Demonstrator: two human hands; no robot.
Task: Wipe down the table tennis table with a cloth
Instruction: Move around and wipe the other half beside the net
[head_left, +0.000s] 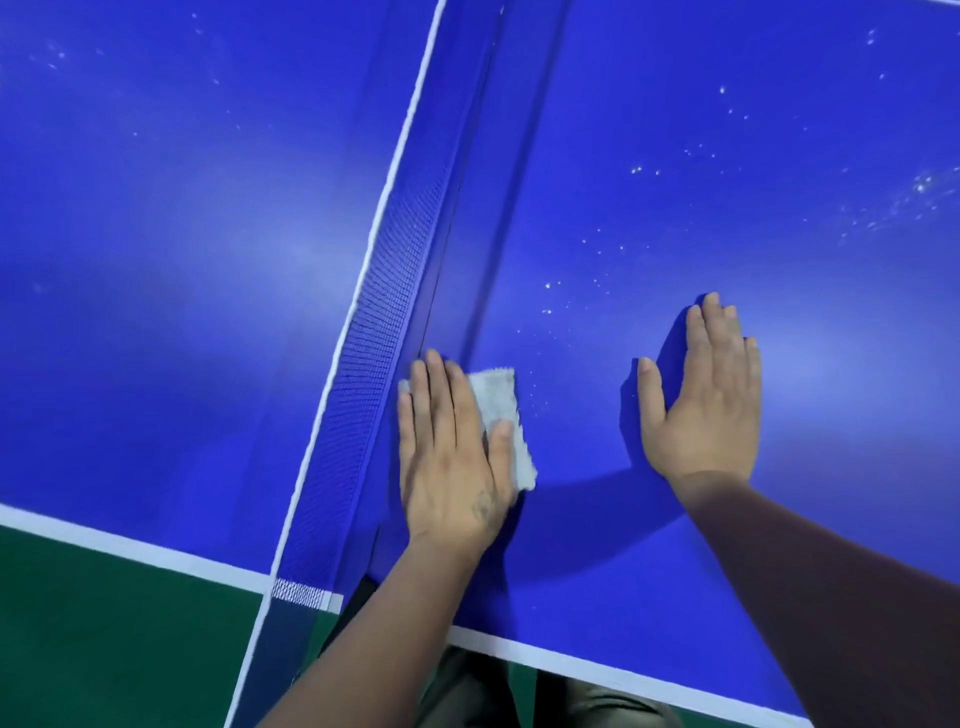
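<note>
Cloth, white and crumpled, lies flat on the blue counter right beside the foot of the net, toward six o'clock in my view. My left hand presses down on it with its fingers straight and close together, tips pointing to twelve o'clock; the thumb rests on top of the cloth, and part of the fabric sticks out at the hand's three o'clock side. I see no curl or pinch there, just a flat palm. My right hand sits apart from the cloth at its three o'clock, laid flat on the bare counter, fingers extended and the thumb spread wide, gripping nothing. White specks dot the surface at twelve o'clock from the cloth and further up the right half. The net's white top band runs diagonally from seven o'clock to twelve. Green floor shows below the counter's white edge line.
</note>
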